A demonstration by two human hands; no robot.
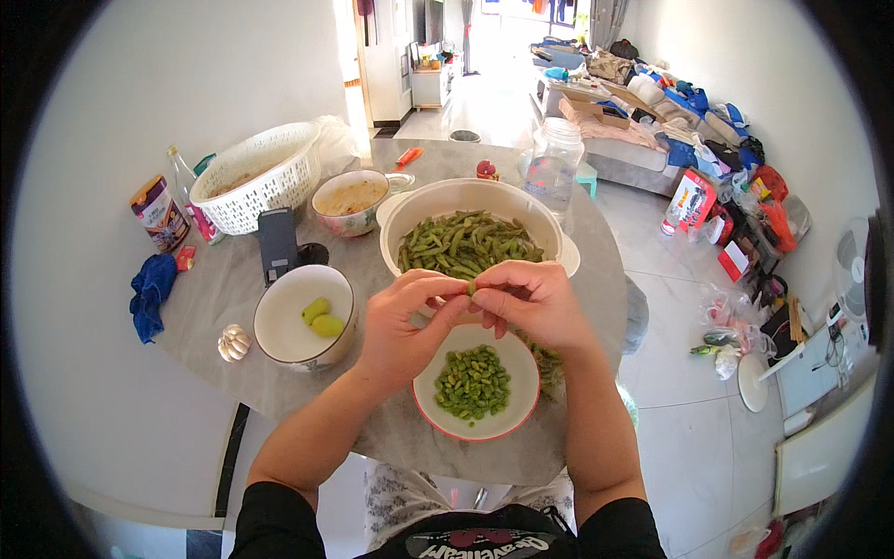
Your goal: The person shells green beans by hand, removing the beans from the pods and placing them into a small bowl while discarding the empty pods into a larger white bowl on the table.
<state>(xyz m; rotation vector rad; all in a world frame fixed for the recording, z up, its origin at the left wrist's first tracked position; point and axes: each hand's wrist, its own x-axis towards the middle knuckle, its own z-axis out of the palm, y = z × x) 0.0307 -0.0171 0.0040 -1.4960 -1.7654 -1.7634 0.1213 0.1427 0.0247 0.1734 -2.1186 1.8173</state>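
Observation:
Between the fingertips of my left hand [413,325] and my right hand [534,304] is a green soybean pod [471,288], mostly covered by the fingers. Both hands meet above the near rim of a large cream plastic basin [394,241], which holds many green pods [464,237]. Below them stands a white bowl with a red rim [478,427], with a heap of shelled green beans [475,383] inside. Partly hidden by my right forearm, a pile of pods or husks [548,363] lies right of that bowl.
Left on the marble-patterned table [230,300] are a white bowl [279,314] with two green vegetables [321,319], a garlic bulb [234,343], a phone-like device [278,241], a food-stained bowl [349,222] and a white basket [258,182]. A clear jar [554,164] stands behind the basin.

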